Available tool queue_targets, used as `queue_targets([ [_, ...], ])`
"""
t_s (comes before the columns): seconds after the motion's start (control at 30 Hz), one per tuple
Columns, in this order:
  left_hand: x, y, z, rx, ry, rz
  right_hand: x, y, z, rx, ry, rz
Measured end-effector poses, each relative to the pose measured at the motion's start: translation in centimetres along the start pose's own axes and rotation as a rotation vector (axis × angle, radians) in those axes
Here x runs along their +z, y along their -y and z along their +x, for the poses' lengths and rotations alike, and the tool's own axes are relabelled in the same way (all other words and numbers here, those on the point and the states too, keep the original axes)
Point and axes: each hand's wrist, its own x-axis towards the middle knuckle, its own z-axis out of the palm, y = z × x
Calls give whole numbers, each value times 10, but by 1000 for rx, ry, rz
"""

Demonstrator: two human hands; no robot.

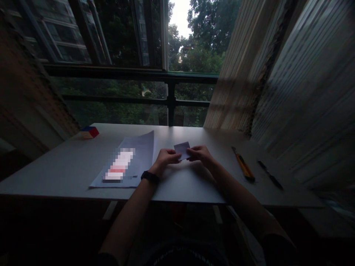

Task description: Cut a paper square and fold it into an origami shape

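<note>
A small, pale, roughly square piece of paper (182, 149) is held up over the white table between both hands. My left hand (167, 157) pinches its lower left side, thumb in front. On the opposite side my right hand (202, 154) grips its right edge, also with the thumb in front. Whether the paper is one layer or folded, I cannot tell. A larger printed sheet (144, 157) lies on the table left of my left hand, its far right corner curling up. Part of that sheet is blurred out by pixels.
On the right lie a yellow and black utility knife (244, 166) and a dark pen-like object (270, 174). A coloured cube (90, 132) sits at the far left corner. The white table (177, 188) ends before a railed window, with curtains (233, 74) on both sides.
</note>
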Motion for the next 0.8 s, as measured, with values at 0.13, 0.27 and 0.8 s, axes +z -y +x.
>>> queue_targets([
  [0.13,2,-3,1,42,-47,18,2,0,-3,35,135,-77],
  [0.27,2,-2,1,109,-87,113,7,-2,-6,35,235,-158],
  [0.8,-3,0,5,58,-203,8,8,7,-9,22,397,-139],
])
